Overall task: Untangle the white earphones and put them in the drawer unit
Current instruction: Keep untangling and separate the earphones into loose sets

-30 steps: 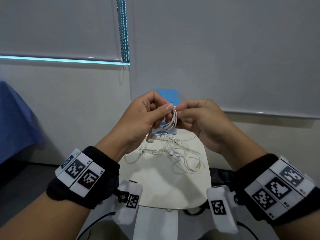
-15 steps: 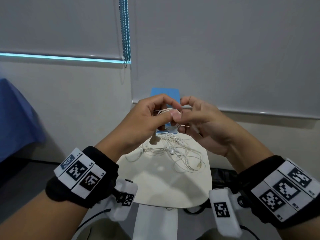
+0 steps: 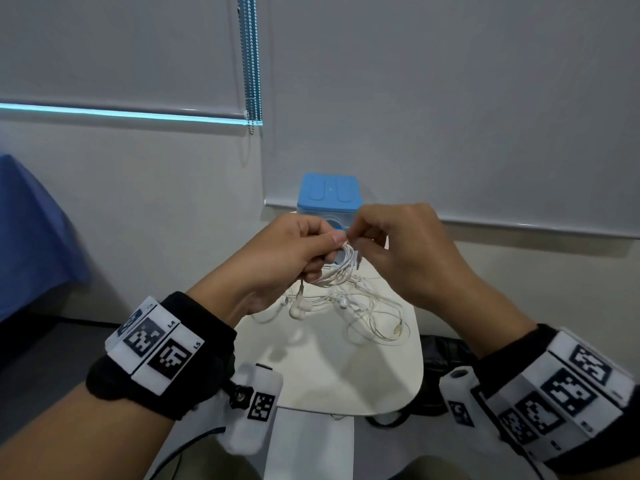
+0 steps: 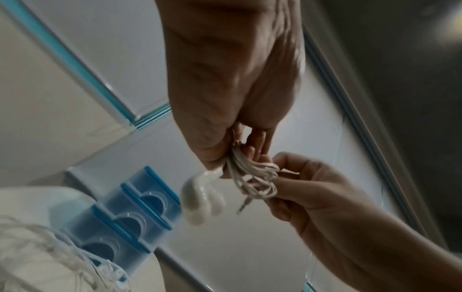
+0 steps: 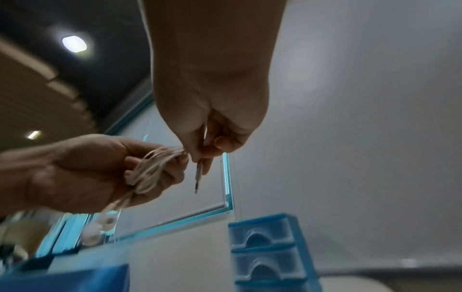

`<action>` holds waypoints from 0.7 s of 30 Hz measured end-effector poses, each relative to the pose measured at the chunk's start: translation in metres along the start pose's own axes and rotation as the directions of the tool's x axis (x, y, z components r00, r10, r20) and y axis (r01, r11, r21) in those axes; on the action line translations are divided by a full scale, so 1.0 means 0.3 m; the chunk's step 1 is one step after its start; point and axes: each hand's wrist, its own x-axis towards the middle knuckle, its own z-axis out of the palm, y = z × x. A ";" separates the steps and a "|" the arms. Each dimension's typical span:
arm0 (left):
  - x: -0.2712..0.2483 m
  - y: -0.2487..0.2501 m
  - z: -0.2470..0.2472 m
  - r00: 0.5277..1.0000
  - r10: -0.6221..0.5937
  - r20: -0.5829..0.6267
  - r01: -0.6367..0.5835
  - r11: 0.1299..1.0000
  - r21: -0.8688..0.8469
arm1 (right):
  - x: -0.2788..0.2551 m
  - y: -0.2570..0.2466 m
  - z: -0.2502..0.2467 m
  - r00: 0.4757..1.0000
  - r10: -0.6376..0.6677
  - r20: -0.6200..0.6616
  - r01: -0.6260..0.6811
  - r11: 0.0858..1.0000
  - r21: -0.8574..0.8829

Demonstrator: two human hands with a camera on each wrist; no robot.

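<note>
Here the left hand (image 5: 82, 173) grips coiled earphones (image 5: 150, 170), earbuds hanging downward.

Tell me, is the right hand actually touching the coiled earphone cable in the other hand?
Touching. The left wrist view shows the right hand pinching the loops of the coiled earphone cable, which the left hand grips.

Small white rounded counter (image 3: 332, 368) against the wall. At its far edge stands a blue drawer unit (image 3: 329, 194), 3 drawers stacked, each with an arched pull, all pushed in. In front of it, a loose tangle of white earphone cables (image 3: 367, 317) lies spread on the counter's far half.
</note>
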 end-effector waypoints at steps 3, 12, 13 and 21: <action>0.012 0.000 0.022 0.998 0.035 -0.046 -0.040 0.993 -0.109 | 0.004 0.004 0.039 0.983 0.171 -0.069 -0.146 0.950 0.274; 0.040 -0.018 0.039 0.955 0.154 -0.253 -0.186 0.977 -0.106 | 0.029 -0.036 0.047 0.874 0.411 0.259 -0.379 0.243 0.893; 0.037 -0.020 0.041 0.954 0.162 -0.253 -0.191 0.977 -0.094 | 0.026 -0.037 0.053 0.876 0.411 0.252 -0.378 0.264 0.887; -0.003 -0.016 -0.008 0.992 0.117 -0.046 -0.121 0.989 -0.088 | -0.005 -0.017 0.039 0.811 0.275 0.517 -0.546 0.037 0.837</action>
